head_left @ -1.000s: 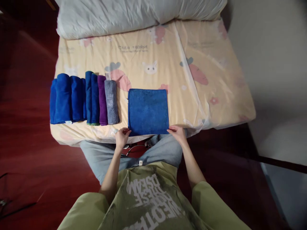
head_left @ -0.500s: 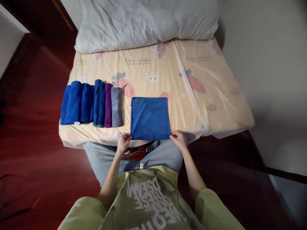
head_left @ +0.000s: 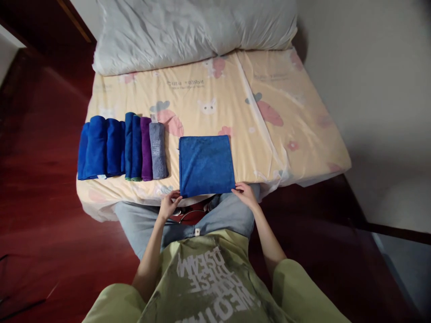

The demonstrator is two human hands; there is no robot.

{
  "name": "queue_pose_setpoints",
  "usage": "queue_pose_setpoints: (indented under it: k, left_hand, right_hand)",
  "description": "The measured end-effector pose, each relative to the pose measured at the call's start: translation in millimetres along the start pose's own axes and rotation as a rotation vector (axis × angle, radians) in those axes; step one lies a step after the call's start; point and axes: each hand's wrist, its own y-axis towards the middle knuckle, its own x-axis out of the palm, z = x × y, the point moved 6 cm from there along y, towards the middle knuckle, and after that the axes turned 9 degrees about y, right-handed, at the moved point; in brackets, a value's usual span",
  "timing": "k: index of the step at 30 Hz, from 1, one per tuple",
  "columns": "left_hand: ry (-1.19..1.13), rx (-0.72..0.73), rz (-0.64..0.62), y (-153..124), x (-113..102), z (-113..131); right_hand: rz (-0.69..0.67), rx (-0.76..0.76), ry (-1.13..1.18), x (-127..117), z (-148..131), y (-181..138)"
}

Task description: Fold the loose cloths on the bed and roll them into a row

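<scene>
A blue towel, folded into a flat square, lies at the near edge of the bed, its front edge reaching toward my lap. My left hand pinches its near left corner between thumb and fingers. At the near right corner, my right hand grips the cloth in the same way. To the left stands a row of rolled towels: several blue rolls, a purple roll and, closest to the square, a grey roll with pale lettering.
The bed wears a yellow sheet printed with carrots and rabbits. A large pale quilt is bunched at its far end. A wall rises on the right; dark red floor lies on the left.
My view has shifted slightly, so the bed and towels appear a little further left. Both hands keep hold of the blue towel's near corners; the towel stays flat.
</scene>
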Motion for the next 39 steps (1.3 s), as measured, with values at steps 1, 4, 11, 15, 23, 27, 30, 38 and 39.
queue_pose_setpoints:
  k: [1, 4, 11, 15, 23, 27, 30, 38, 39]
  left_hand:
    - [0.01, 0.0, 0.003, -1.0, -0.2, -1.4]
    - [0.023, -0.024, 0.022, -2.7, -0.3, -5.0]
    - [0.144, -0.113, 0.137, -2.4, 4.6, -10.2]
    - [0.155, -0.139, 0.135, -3.4, 11.4, -10.2]
    - [0.165, -0.089, 0.029, -5.3, 15.4, -2.2]
    - [0.305, -0.066, -0.031, -8.3, 12.3, 2.2]
    - [0.441, -0.062, -0.042, -6.0, 3.0, 10.2]
    - [0.361, 0.196, 0.178, 109.0, -53.6, 99.3]
    - [0.348, 0.2, 0.195, 133.0, -57.3, 109.4]
  right_hand:
    - [-0.002, -0.007, -0.016, 0.0, -0.5, -0.7]
    - [0.018, -0.023, -0.084, 0.1, -0.5, -1.4]
    - [0.127, -0.054, -0.2, 8.0, 1.6, -0.7]
    - [0.178, -0.029, -0.206, 9.7, 6.0, -1.9]
    - [0.074, -0.012, -0.148, 5.7, 13.7, 0.8]
    - [0.054, 0.034, -0.185, 3.4, 11.6, 0.9]
    - [0.039, 0.027, -0.238, 2.5, 3.8, 0.6]
    - [0.241, -0.206, -0.107, -3.4, -40.4, 44.2]
    - [0.245, -0.228, -0.093, -0.4, -46.1, 59.1]
